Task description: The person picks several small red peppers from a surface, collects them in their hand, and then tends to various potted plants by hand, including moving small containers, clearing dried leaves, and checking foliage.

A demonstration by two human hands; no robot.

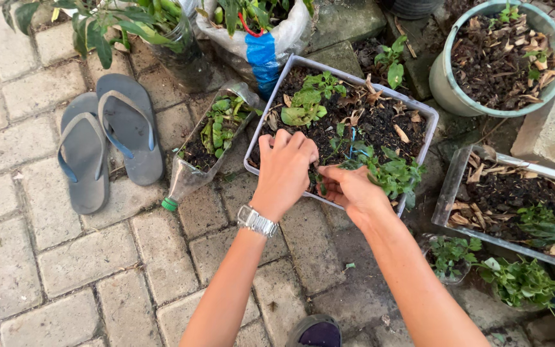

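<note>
Seedling tray (pixel 426 119), grey and rectangular, sits on brick paving (pixel 85 257) mid-scene, full of dark soil and small green plants. Left hand (pixel 285 168), watch at wrist, curls knuckles-up over near rim, fingertips down in soil. Right hand (pixel 349 191) just right of it, fingers pinched at a low stem, probably to steady it; exact grip cannot be told. Hands nearly touching. Grey flip-flops (pixel 105 141) lie left; cut-bottle planter (pixel 210 141) between them and tray.
</note>
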